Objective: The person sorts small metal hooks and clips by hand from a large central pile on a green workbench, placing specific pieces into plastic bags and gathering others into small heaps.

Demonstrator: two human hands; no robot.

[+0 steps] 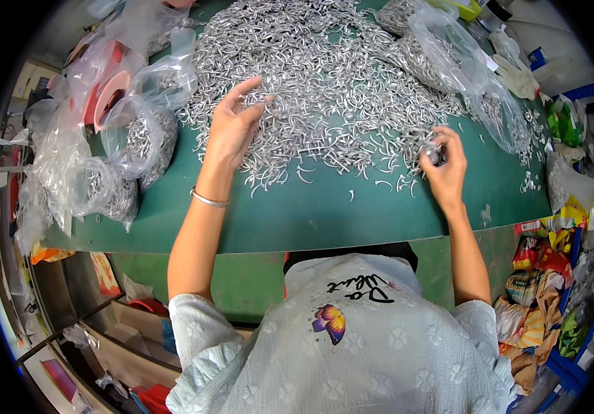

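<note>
The heap of small hooks (324, 83) is bright silvery metal, glinting where light strikes. The surface (352, 214) beneath is matt green, smooth like a mat or felt. The bags (135, 134) at the left are thin, clear, glossy plastic, crinkled. A slim polished metal bangle (208, 200) circles the left wrist. The shirt (379, 359) is soft, pale quilted cloth.

**Pale floral top, one bangle**

The person wears a light grey-white textured top with embossed flower shapes, short sleeves, a purple-and-orange butterfly print (330, 322) and dark script lettering. A thin silver bangle (208, 199) circles the left wrist.
</note>
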